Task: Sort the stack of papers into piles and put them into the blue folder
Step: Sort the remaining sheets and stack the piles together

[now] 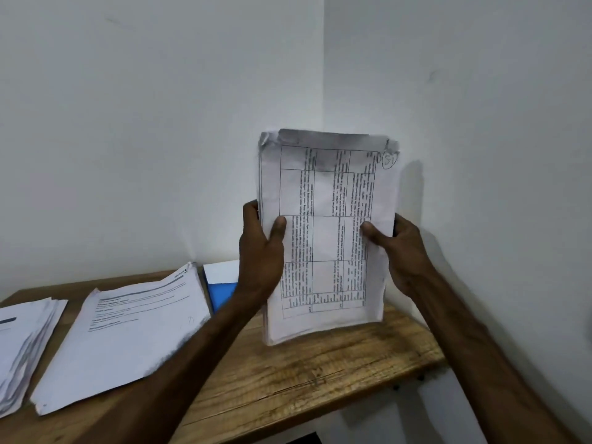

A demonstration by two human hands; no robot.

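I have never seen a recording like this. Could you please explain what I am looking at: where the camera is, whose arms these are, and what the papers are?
There is no machine here, only a person. The single picture comes from a camera worn on the head, looking forward and down. The left hand and the right hand grip a stack of papers by its two sides, upright, over a wooden table. On the table lie a wide pile beside the left arm and a second pile at the left edge. A blue folder lies behind the left arm, partly hidden.
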